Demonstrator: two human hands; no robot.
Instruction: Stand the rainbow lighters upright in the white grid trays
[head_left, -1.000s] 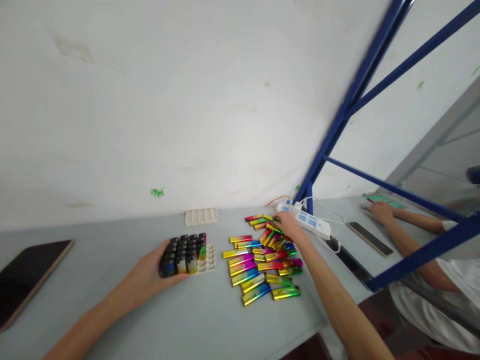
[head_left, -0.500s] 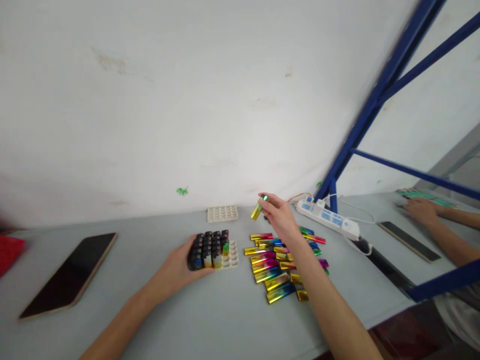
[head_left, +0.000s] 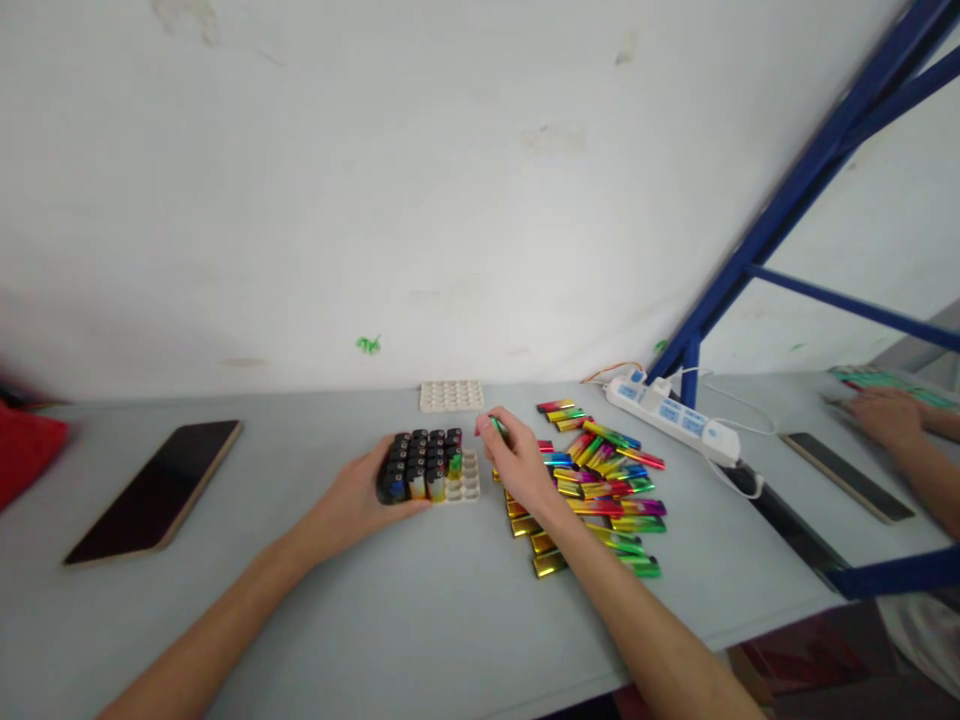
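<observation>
My left hand (head_left: 364,488) curls around the left side of a block of black-topped lighters (head_left: 421,462), thumb along the front. They stand upright in a white tray with holes (head_left: 470,488), whose right-hand holes show bare. A shorter yellow-green piece (head_left: 454,465) stands at the block's right edge. Just right of the tray and above it, my right hand (head_left: 519,465) is closed on a shiny lighter (head_left: 498,428); only its green end shows between the fingers. Under and beside my right forearm lies a loose pile of shiny multicoloured lighters (head_left: 600,485), partly hidden.
Another white holed tray (head_left: 452,395) lies by the wall. A dark flat panel (head_left: 154,490) is at left, near a red item (head_left: 30,450). A white power strip (head_left: 671,415) with cables and a blue metal frame (head_left: 757,245) are at right. Beyond are another person's hands (head_left: 889,415).
My right hand has come down and left toward the tray with the lighter, which is now mostly covered by the fingers. The left hand keeps its hold. The camera view has shifted slightly.
</observation>
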